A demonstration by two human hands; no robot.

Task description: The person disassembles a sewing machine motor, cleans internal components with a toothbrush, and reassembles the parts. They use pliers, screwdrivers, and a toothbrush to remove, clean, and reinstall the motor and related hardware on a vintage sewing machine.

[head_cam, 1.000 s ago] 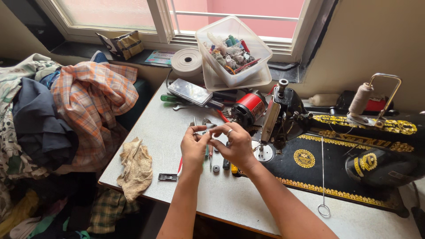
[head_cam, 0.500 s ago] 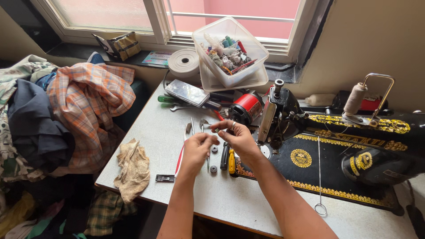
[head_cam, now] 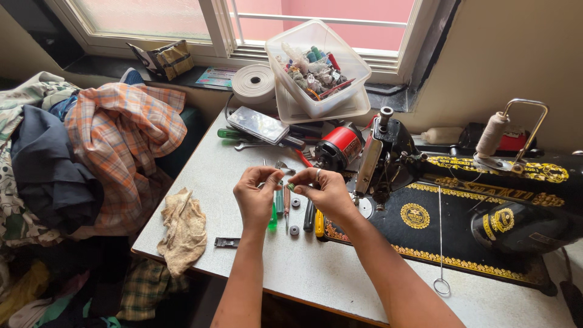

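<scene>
My left hand (head_cam: 255, 197) and my right hand (head_cam: 325, 191) meet above the white table (head_cam: 340, 273), pinching a small shiny metal part (head_cam: 285, 174) between their fingertips. A ring shows on my right hand. Under the hands lie several screwdrivers, one with a green handle (head_cam: 272, 218), and two small dark round parts (head_cam: 295, 216). A black sewing machine (head_cam: 461, 200) with gold ornament lies just right of my right hand, with a red motor (head_cam: 341, 146) at its end.
A stained rag (head_cam: 184, 228) and a small black clip (head_cam: 226, 242) lie at the table's left edge. A clear box of small parts (head_cam: 317, 67), a white tape roll (head_cam: 255, 85) and a phone (head_cam: 266, 126) stand behind. Clothes pile on the left (head_cam: 97, 158).
The view has shifted slightly. Both hands stay together over the tools, still working the small metal part between the fingertips.
</scene>
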